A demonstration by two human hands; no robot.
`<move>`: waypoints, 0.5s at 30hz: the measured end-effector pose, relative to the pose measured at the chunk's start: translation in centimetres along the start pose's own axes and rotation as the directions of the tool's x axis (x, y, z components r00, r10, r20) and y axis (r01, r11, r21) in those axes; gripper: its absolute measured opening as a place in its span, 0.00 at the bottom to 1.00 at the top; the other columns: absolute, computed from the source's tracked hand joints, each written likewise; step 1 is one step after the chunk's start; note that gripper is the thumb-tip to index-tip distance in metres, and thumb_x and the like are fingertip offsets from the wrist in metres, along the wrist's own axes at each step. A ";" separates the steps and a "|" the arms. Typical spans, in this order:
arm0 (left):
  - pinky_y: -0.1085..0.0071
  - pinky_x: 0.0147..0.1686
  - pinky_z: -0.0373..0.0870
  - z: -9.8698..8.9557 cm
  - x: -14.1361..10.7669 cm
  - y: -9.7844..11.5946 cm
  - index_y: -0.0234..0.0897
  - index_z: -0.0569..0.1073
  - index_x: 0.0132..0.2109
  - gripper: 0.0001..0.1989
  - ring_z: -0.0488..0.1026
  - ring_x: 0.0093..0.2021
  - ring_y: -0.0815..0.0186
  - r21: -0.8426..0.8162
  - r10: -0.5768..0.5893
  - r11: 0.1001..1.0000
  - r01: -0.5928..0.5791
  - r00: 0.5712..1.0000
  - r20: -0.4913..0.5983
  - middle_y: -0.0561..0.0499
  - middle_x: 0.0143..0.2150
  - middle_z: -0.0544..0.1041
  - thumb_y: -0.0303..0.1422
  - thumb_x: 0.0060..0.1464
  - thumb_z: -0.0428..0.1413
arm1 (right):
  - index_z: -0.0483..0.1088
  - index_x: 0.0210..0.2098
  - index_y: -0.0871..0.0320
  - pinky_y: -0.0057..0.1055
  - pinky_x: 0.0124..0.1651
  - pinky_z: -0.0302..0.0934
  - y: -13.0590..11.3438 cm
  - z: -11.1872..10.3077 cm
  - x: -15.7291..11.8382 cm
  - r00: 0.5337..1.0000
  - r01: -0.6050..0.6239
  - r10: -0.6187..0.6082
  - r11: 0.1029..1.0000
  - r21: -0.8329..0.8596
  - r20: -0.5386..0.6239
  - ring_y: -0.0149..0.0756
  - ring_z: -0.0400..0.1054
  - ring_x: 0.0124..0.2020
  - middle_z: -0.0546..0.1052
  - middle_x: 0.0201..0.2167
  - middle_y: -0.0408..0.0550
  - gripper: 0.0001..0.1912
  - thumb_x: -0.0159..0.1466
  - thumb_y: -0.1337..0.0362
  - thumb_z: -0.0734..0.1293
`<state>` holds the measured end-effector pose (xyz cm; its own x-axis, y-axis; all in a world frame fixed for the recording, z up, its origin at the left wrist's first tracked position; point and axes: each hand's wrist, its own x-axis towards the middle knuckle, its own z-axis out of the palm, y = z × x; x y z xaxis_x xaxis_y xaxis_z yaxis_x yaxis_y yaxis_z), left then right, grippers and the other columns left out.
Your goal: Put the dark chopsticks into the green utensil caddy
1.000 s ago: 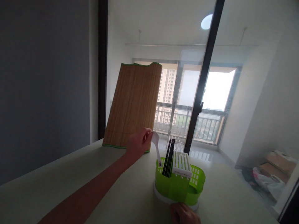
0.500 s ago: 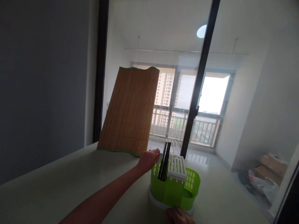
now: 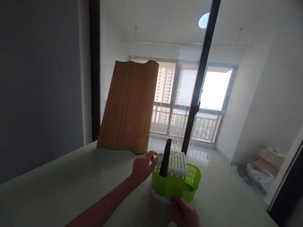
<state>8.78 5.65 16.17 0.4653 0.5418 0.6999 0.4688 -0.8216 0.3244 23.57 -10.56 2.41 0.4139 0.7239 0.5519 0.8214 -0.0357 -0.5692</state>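
Note:
A green holder (image 3: 161, 186) with a white slotted top (image 3: 177, 162) stands on the pale table. Black chopsticks (image 3: 166, 157) lean upright in its left part, beside a pale spoon (image 3: 160, 159). My left hand (image 3: 143, 165) is at the holder's left rim, thumb and forefinger curved apart next to the spoon, with nothing seen between them. My right hand (image 3: 184, 212) is low at the holder's front base, fingers curled; what it holds is hard to make out. A small white rounded thing (image 3: 172, 224) shows below it at the frame's bottom edge.
A bamboo mat (image 3: 129, 107) with green edging leans upright behind the table's left part (image 3: 71, 167). Behind stands a glass partition with a dark frame (image 3: 201, 78). Cardboard boxes (image 3: 266, 160) and bags lie on the floor at the right.
My left hand has drawn back slightly from the spoon, and its fingers have parted. More of my right hand shows at the holder's base. The camera view has shifted a little.

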 end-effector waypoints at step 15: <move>0.64 0.42 0.71 6.6 -13.3 3.4 0.43 0.73 0.44 0.12 0.72 0.41 0.63 -0.490 0.117 0.850 0.195 0.837 0.535 0.49 0.43 0.76 0.42 0.57 0.53 | 0.74 0.28 0.58 0.27 0.30 0.56 1.4 -0.4 0.6 0.964 -0.265 0.245 0.915 0.305 0.103 0.35 0.64 0.26 0.75 0.23 0.46 0.24 0.58 0.44 0.60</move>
<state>9.15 -3.13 3.78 0.8457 0.4523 0.2832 0.1211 -0.6794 0.7237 25.19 -10.44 2.22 0.5602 0.7598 0.3299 0.5216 -0.0142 -0.8531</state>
